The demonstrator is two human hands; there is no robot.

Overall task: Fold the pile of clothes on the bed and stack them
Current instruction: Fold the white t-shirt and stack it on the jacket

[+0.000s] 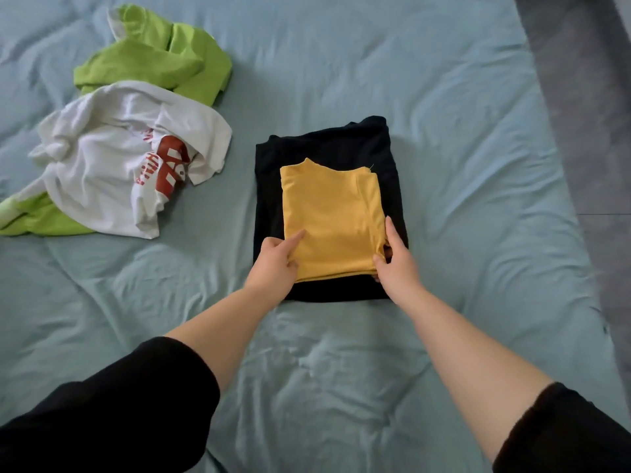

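A folded yellow garment (333, 220) lies on top of a folded black garment (341, 145) in the middle of the bed. My left hand (276, 262) grips the yellow garment's near left corner, thumb on top. My right hand (396, 259) holds its near right corner, fingers along the edge. At the far left lies an unfolded pile: a crumpled white T-shirt with red print (112, 158) over a lime green garment (160, 56).
The bed is covered with a wrinkled pale blue sheet (461, 131). Its right edge runs diagonally, with grey floor (594, 114) beyond. Black sleeves cover both of my upper arms at the bottom corners.
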